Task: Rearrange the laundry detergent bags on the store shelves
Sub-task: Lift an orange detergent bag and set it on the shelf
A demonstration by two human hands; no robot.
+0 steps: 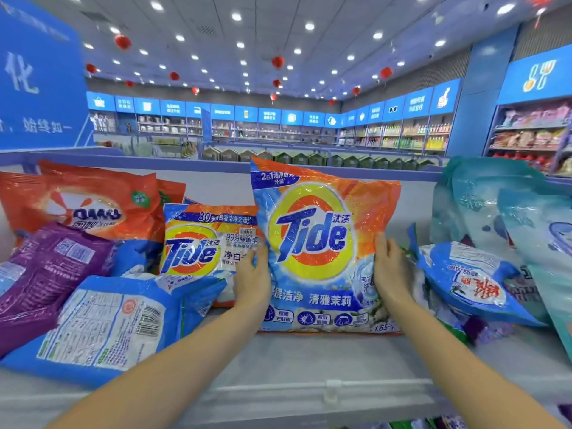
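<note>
A large orange and blue Tide detergent bag stands upright in the middle of the grey top shelf. My left hand holds its left edge and my right hand holds its right edge, fingers wrapped against the sides. A smaller Tide bag leans just to its left. Further left lie a blue bag back side up, a purple bag and an orange bag. On the right lie a blue bag and teal bags.
The shelf's front lip with a clear price rail runs below my arms. Behind the shelf are an aisle display of green boxes and wall shelves of goods. A blue sign panel rises at the left.
</note>
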